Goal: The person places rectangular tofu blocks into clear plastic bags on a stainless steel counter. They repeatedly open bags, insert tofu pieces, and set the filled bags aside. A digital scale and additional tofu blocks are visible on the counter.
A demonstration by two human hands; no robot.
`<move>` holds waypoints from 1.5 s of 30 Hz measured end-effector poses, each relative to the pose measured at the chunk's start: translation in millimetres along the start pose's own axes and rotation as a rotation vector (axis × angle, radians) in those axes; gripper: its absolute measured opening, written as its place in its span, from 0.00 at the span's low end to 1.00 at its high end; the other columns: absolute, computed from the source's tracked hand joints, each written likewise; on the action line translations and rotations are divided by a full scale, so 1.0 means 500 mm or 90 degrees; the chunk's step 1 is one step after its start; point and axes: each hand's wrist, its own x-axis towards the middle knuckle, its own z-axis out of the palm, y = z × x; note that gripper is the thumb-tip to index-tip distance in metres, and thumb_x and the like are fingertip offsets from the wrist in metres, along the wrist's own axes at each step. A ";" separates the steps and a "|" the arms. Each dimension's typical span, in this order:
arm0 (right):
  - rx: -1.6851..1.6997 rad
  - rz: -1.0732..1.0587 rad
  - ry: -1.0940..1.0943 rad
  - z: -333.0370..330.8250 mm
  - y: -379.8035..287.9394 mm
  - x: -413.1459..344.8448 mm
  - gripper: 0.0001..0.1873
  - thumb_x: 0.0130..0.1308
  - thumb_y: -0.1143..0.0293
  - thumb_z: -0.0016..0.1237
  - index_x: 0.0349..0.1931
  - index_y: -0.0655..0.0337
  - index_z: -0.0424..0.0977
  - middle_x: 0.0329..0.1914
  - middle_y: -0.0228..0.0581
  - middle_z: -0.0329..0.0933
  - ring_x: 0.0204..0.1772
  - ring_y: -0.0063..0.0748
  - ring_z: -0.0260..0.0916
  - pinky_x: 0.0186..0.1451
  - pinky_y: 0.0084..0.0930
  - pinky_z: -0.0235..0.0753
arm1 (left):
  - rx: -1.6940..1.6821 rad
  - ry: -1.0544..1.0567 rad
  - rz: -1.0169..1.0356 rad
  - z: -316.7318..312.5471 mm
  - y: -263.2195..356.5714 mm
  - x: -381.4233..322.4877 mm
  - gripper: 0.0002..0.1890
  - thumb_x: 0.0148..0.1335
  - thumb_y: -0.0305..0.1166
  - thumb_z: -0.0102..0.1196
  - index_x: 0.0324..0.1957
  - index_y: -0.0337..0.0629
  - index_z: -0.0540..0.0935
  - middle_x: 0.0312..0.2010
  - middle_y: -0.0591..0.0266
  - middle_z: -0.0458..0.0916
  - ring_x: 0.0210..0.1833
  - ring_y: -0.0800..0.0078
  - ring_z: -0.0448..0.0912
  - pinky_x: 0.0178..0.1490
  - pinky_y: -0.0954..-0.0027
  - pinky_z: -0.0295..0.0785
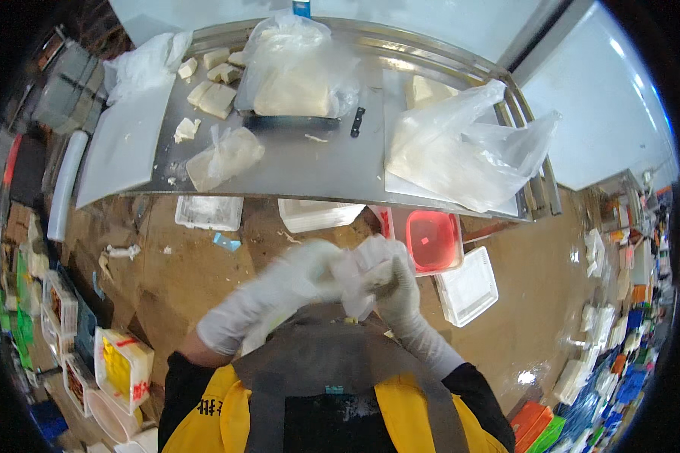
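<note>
My left hand point(311, 272), in a long whitish glove, is motion-blurred beside a thin translucent plastic bag point(351, 283) in front of my chest. Gloved as well, my right hand point(396, 286) has its fingers closed on that bag. Beyond both hands stands a metal table with a grey top point(311, 164). On it are pale blocks point(212, 99) that look like tofu, a bagged block point(226, 158), a large bagged block point(292, 85) at the back centre and a white plastic bag point(464, 153) around pale contents at the right. A black handle point(358, 122) lies near the middle.
White boards point(127, 136) lie at the table's left and right ends. Under the front edge are white trays point(320, 215), a red-lined tub point(433, 240) and a tilted white crate point(469, 287). Containers point(123, 368) stand at the lower left. Packages crowd the right side, and scraps lie on the wet floor.
</note>
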 end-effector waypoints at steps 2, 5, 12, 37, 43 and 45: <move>-0.344 -0.301 -0.032 -0.025 0.015 0.009 0.10 0.71 0.64 0.46 0.34 0.60 0.73 0.33 0.35 0.79 0.34 0.30 0.73 0.38 0.26 0.72 | 0.002 0.009 0.124 0.129 -0.013 0.053 0.27 0.59 0.39 0.64 0.59 0.42 0.76 0.54 0.46 0.77 0.60 0.51 0.73 0.63 0.57 0.67; -0.010 -0.007 -0.002 -0.099 0.010 0.038 0.10 0.68 0.69 0.50 0.26 0.58 0.73 0.30 0.34 0.78 0.32 0.28 0.72 0.37 0.25 0.72 | -0.092 -0.222 -0.106 0.175 -0.088 0.083 0.21 0.63 0.44 0.57 0.56 0.48 0.78 0.50 0.50 0.80 0.52 0.54 0.79 0.56 0.57 0.73; -0.302 -0.312 -0.261 -0.118 -0.068 0.131 0.17 0.64 0.69 0.58 0.50 0.67 0.76 0.50 0.41 0.76 0.54 0.34 0.72 0.59 0.29 0.71 | 0.273 -0.204 0.015 0.072 -0.009 0.089 0.16 0.63 0.38 0.55 0.52 0.54 0.80 0.40 0.60 0.82 0.47 0.57 0.82 0.48 0.58 0.77; -0.601 -0.165 0.103 0.163 0.036 0.558 0.14 0.59 0.72 0.55 0.46 0.64 0.77 0.40 0.42 0.79 0.43 0.47 0.76 0.50 0.42 0.74 | -0.181 0.273 -0.422 -0.253 -0.574 0.210 0.14 0.58 0.36 0.58 0.42 0.37 0.76 0.37 0.50 0.82 0.43 0.60 0.80 0.50 0.61 0.73; -0.786 -0.198 -0.412 0.235 0.120 0.557 0.12 0.60 0.66 0.53 0.45 0.48 0.79 0.48 0.42 0.79 0.51 0.52 0.75 0.52 0.46 0.75 | -0.094 0.309 -0.407 -0.301 -0.500 0.225 0.16 0.57 0.37 0.57 0.45 0.41 0.78 0.42 0.49 0.81 0.49 0.49 0.79 0.56 0.54 0.71; -0.815 -0.095 -0.414 0.232 0.162 0.578 0.14 0.61 0.63 0.52 0.47 0.45 0.79 0.51 0.43 0.77 0.53 0.52 0.75 0.55 0.47 0.75 | -0.036 0.332 -0.355 -0.305 -0.418 0.192 0.15 0.57 0.37 0.57 0.45 0.43 0.78 0.45 0.51 0.81 0.52 0.50 0.78 0.58 0.53 0.71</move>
